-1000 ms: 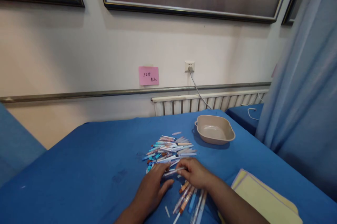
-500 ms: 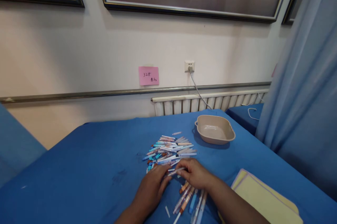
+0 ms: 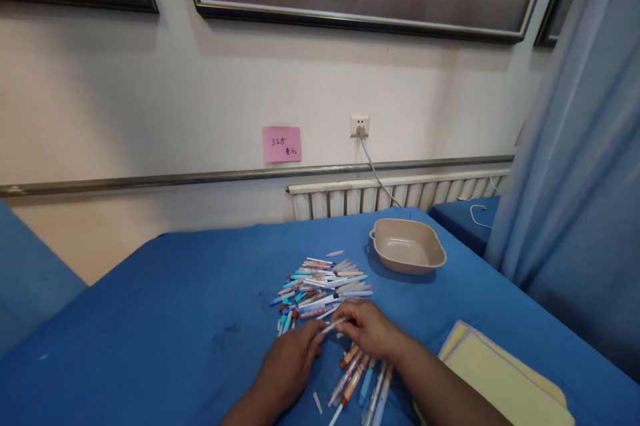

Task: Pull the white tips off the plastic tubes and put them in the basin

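Note:
My left hand point(image 3: 295, 354) and my right hand point(image 3: 369, 331) meet in front of a pile of pens. Between their fingertips runs a slim pale pen part point(image 3: 334, 325), pinched at both ends; its exact kind is too small to make out. The pile of pens point(image 3: 327, 285) just beyond mixes white, light blue, orange-brown and lilac pieces. Under my right wrist, a second bunch of pens point(image 3: 354, 378) lies pointing toward me, partly covered by the forearm. A short white piece point(image 3: 318, 403) rests on the cloth to its left.
A beige plastic basin point(image 3: 407, 266) stands at the back right of the blue-covered table point(image 3: 165, 319). Yellow sheets point(image 3: 510, 373) lie at the right. A blue curtain point(image 3: 575, 179) hangs there, and a radiator point(image 3: 350, 203) is behind the table.
My left hand has shifted slightly down and left. The slim piece between my hands is tilted more, and more of the pile's near edge shows.

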`<state>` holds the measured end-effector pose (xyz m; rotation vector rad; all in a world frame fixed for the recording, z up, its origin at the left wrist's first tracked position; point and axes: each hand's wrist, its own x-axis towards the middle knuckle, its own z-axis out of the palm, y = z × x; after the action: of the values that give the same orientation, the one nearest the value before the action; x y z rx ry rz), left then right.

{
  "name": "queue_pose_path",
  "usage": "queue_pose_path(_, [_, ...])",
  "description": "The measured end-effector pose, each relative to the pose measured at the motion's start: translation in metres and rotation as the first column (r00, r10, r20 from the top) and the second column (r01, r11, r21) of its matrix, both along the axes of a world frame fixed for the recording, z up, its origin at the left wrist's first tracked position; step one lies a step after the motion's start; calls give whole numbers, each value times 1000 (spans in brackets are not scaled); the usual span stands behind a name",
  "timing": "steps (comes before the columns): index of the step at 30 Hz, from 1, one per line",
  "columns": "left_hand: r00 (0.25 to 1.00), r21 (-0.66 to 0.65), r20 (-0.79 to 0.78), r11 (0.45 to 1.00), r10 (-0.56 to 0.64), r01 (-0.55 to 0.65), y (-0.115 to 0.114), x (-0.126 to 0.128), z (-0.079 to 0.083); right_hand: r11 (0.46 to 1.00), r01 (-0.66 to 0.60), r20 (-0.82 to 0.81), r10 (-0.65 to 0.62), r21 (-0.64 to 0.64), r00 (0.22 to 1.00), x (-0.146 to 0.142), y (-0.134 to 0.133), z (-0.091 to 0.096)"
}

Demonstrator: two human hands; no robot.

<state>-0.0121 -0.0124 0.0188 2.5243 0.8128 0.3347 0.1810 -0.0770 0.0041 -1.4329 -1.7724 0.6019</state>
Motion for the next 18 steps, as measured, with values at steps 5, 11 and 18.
queue_pose_path(5, [998,64,64,998,-13,9,2,-3,-3,1000,9,-87,-9,6,996,0,1,-4])
queue_pose_path(11, [998,125,39,991,-56,51,4,-1,-3,998,7,-169,-17,-61,985,-1,3,-7])
queue_pose_path(18, [997,160,62,986,-52,41,6,-2,-4,999,21,-148,-25,-34,989,-1,2,-7])
